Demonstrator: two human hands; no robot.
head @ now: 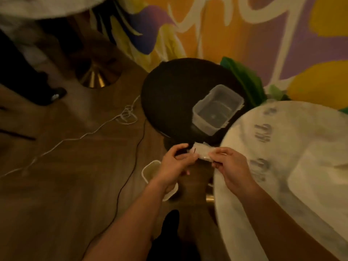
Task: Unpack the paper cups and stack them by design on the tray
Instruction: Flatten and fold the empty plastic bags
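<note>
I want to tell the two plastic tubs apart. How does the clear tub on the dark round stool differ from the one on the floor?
The clear rectangular plastic tub sits on the dark round stool in full view; the second clear plastic tub lies lower, on the wooden floor, partly hidden behind the left hand. Both look open-topped and empty.

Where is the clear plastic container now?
In the head view, the clear plastic container sits right of centre on the dark round stool, beyond both hands and beside the white round table.
</note>
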